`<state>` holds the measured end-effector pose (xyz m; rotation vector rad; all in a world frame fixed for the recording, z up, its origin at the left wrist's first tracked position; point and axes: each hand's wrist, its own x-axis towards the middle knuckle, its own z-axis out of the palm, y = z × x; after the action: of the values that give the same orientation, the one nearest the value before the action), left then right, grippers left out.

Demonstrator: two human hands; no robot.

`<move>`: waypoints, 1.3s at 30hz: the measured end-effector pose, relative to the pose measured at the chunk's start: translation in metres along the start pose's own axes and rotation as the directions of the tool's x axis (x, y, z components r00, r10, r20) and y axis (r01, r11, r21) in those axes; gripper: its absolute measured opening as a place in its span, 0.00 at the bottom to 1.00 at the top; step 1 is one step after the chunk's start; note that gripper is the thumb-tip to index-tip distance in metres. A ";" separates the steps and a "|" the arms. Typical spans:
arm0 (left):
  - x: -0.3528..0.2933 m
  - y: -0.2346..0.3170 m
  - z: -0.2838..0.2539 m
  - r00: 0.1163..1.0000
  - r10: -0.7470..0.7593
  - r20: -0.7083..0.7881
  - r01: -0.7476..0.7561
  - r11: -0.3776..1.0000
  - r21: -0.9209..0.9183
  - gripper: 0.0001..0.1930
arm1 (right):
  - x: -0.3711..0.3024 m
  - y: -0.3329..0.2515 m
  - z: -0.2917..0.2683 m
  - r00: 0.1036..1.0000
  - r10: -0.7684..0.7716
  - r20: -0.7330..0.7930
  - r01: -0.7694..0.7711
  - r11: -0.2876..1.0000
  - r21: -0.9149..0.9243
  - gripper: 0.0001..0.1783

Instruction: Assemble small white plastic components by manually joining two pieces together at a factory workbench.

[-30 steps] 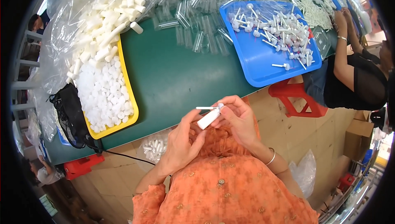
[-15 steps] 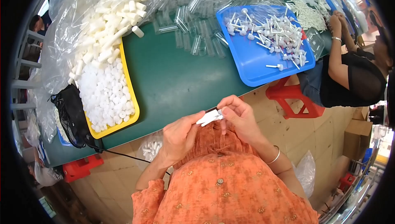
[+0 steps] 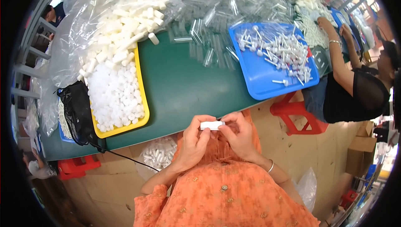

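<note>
Just past the table's near edge, I hold a short white plastic tube (image 3: 211, 125) level in front of my body. My left hand (image 3: 195, 140) pinches one end between thumb and fingers. At the other end, my right hand (image 3: 239, 136) is closed with its thumb and forefinger on the tube; a small greyish end piece shows there, partly hidden by the fingers. A yellow tray (image 3: 146, 112) full of small white caps (image 3: 119, 97) is to the left. To the right, a blue tray (image 3: 263, 89) carries white stems with round translucent heads (image 3: 288, 51).
Cream cylinders (image 3: 138, 20) are heaped at the back left on plastic film. Clear tubes (image 3: 213, 49) lie at the back of the green table (image 3: 184, 85). A black mesh bag (image 3: 77, 110) trails a cable. At right, a co-worker (image 3: 359, 85) sits near a red stool (image 3: 292, 114).
My hands have drawn closer together and the white tube has turned from slanted to level. The view has shifted slightly. The co-worker's hand has reached toward the pile of thin white sticks.
</note>
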<state>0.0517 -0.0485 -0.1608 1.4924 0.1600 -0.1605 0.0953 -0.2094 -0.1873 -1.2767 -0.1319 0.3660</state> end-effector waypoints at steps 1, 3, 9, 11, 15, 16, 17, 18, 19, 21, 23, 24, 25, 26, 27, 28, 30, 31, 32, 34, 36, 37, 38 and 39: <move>0.004 0.001 0.000 1.000 0.003 -0.016 -0.004 0.998 -0.058 0.13 | 0.005 -0.016 0.002 0.958 -0.271 0.091 0.283 0.862 -0.421 0.14; 0.011 0.004 -0.005 1.000 -0.014 -0.028 0.010 0.992 -0.127 0.14 | 0.014 -0.027 0.000 0.789 -0.504 0.353 0.573 0.394 -0.718 0.18; 0.079 0.050 -0.042 0.979 0.060 0.193 -0.122 0.938 0.325 0.08 | 0.039 -0.025 -0.013 0.749 -0.523 0.407 0.594 0.256 -0.763 0.12; 0.134 0.049 -0.064 0.852 0.522 -0.051 -0.347 0.635 0.690 0.09 | 0.043 -0.013 -0.015 0.782 -0.501 0.372 0.562 0.307 -0.768 0.12; 0.223 0.020 -0.104 0.715 0.688 0.120 -0.239 0.079 0.968 0.09 | 0.044 0.011 -0.010 0.809 -0.425 0.405 0.551 0.309 -0.775 0.12; 0.230 0.021 -0.104 0.761 0.626 0.168 -0.163 -0.066 0.984 0.10 | 0.043 0.011 -0.010 0.821 -0.419 0.389 0.536 0.329 -0.777 0.13; 0.232 0.021 -0.105 0.759 0.625 0.179 -0.173 -0.072 0.982 0.10 | 0.041 0.008 -0.011 0.844 -0.412 0.344 0.507 0.401 -0.763 0.13; 0.234 0.020 -0.106 0.735 0.650 0.193 -0.163 -0.108 0.981 0.11 | 0.040 0.002 -0.014 0.845 -0.416 0.335 0.502 0.402 -0.765 0.13; 0.233 0.018 -0.106 0.713 0.669 0.208 -0.152 -0.142 0.978 0.13 | 0.038 -0.007 -0.019 0.858 -0.425 0.290 0.481 0.463 -0.744 0.13; 0.221 0.019 -0.103 0.708 0.669 0.226 -0.192 -0.125 0.973 0.14 | 0.032 -0.026 -0.028 0.892 -0.405 0.200 0.415 0.561 -0.716 0.13; 0.213 0.016 -0.105 0.686 0.692 0.223 -0.235 -0.079 0.969 0.15 | 0.031 -0.037 -0.033 0.923 -0.354 0.148 0.359 0.660 -0.660 0.13; 0.214 0.011 -0.106 0.689 0.689 0.223 -0.237 -0.077 0.968 0.15 | 0.029 -0.038 -0.033 0.948 -0.300 0.109 0.304 0.744 -0.595 0.13; 0.217 0.012 -0.106 0.681 0.701 0.215 -0.257 -0.046 0.965 0.14 | 0.029 -0.037 -0.032 0.943 -0.311 0.120 0.320 0.748 -0.581 0.13; 0.217 0.011 -0.107 0.672 0.712 0.204 -0.276 -0.014 0.961 0.12 | 0.029 -0.037 -0.030 0.942 -0.310 0.127 0.324 0.746 -0.581 0.13; 0.213 0.010 -0.111 0.672 0.714 0.196 -0.269 -0.012 0.963 0.12 | 0.028 -0.037 -0.027 0.937 -0.316 0.152 0.344 0.746 -0.571 0.13; 0.210 0.013 -0.110 0.681 0.709 0.186 -0.235 -0.029 0.972 0.12 | 0.027 -0.037 -0.027 0.932 -0.322 0.164 0.357 0.745 -0.563 0.13; 0.194 0.021 -0.103 0.693 0.699 0.174 -0.204 -0.042 0.978 0.12 | 0.025 -0.042 -0.032 0.942 -0.308 0.131 0.326 0.754 -0.571 0.13; 0.174 0.028 -0.095 0.783 0.619 0.057 -0.235 0.209 0.949 0.11 | 0.023 -0.041 -0.036 0.952 -0.295 0.086 0.290 0.768 -0.572 0.13; 0.145 0.037 -0.091 0.867 0.496 -0.043 -0.214 0.449 0.868 0.09 | 0.021 -0.041 -0.036 0.955 -0.286 0.074 0.276 0.777 -0.566 0.13; 0.090 0.042 -0.066 0.987 0.148 0.062 -0.160 0.869 0.468 0.10 | 0.024 -0.041 -0.041 0.941 -0.319 0.111 0.333 0.818 -0.469 0.12; 0.052 0.046 -0.044 0.971 -0.042 0.233 -0.015 0.971 0.239 0.14 | 0.021 -0.049 -0.034 0.957 -0.259 0.129 0.290 0.852 -0.437 0.12; 0.044 0.045 -0.037 0.973 -0.052 0.225 -0.001 0.973 0.231 0.14 | 0.023 -0.054 -0.031 0.953 -0.249 0.170 0.300 0.851 -0.431 0.12; 0.037 0.044 -0.032 0.958 -0.062 0.280 0.016 0.986 0.164 0.16 | 0.022 -0.054 -0.030 0.947 -0.240 0.211 0.310 0.851 -0.425 0.13; 0.032 0.041 -0.029 0.940 -0.065 0.334 0.035 0.995 0.097 0.18 | 0.019 -0.053 -0.030 0.950 -0.227 0.216 0.301 0.853 -0.426 0.13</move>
<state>0.0913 -0.0165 -0.1292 1.5276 -0.0870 -0.4665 0.1326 -0.2426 -0.1479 -1.6681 -0.5532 0.2001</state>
